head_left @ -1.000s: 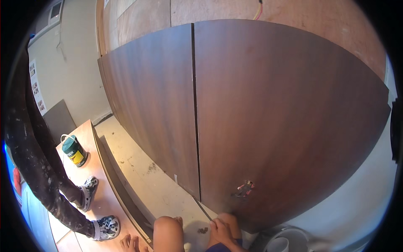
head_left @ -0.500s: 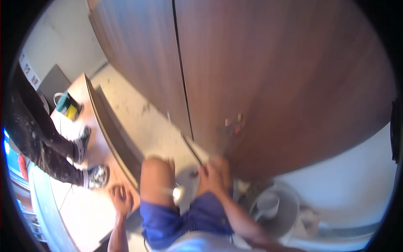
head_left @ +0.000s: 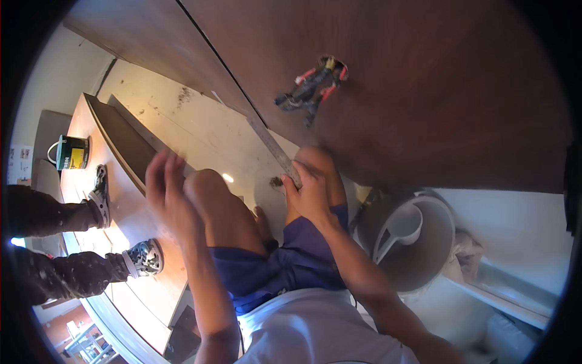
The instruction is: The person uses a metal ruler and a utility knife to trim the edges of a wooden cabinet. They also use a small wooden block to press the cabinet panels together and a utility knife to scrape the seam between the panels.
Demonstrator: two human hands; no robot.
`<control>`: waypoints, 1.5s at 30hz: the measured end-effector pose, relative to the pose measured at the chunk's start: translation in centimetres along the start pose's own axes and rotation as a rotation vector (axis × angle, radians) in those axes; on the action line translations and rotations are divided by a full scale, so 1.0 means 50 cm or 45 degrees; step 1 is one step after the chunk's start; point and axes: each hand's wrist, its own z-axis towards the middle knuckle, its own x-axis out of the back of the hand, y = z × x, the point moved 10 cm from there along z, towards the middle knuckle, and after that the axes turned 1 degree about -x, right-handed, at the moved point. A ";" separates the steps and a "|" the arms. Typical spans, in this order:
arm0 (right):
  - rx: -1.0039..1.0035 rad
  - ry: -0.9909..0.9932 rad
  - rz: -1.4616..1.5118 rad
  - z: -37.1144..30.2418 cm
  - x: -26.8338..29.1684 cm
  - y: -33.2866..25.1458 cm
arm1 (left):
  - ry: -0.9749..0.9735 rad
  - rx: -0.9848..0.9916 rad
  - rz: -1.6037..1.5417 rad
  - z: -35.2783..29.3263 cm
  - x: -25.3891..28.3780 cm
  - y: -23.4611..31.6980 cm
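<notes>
My right grip (head_left: 311,195) is closed on the near end of a long, thin, greyish flat strip (head_left: 271,145), pointing far-left toward the dark brown wood panel (head_left: 430,109); a firm pinch should steady its tip. My blurred left grip (head_left: 173,197) looks empty, loosely parted.

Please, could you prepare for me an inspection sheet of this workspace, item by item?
Surface: pale floor, with dark debris scattered on it.
Job's things: narrow flat strip, its far end near the seam of the brown panel.
Clutter: grey bucket with white dipper inside; green-and-yellow pail on the wooden platform.
Hands: right hand grips the strip; left hand raised, blurred, nothing seen in it.
Cables: dark bundle with red parts at the panel.
Surroundings: another person's shoes on the platform.
</notes>
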 end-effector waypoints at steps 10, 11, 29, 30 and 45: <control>-0.398 0.193 0.065 -0.192 0.098 0.000 | -0.271 0.914 -0.151 0.108 -0.354 -0.697; -0.411 0.192 0.089 -0.195 0.100 0.003 | -0.279 0.849 -0.145 0.115 -0.360 -0.727; -0.339 0.287 0.097 -0.203 0.111 0.022 | -0.249 1.485 -0.234 0.010 -0.365 -1.031; -0.328 0.264 0.078 -0.202 0.111 0.019 | -0.197 1.547 -0.310 -0.001 -0.379 -1.042; -0.325 0.224 -0.034 -0.222 0.107 0.022 | 0.536 1.270 -0.681 -0.002 -0.360 -1.109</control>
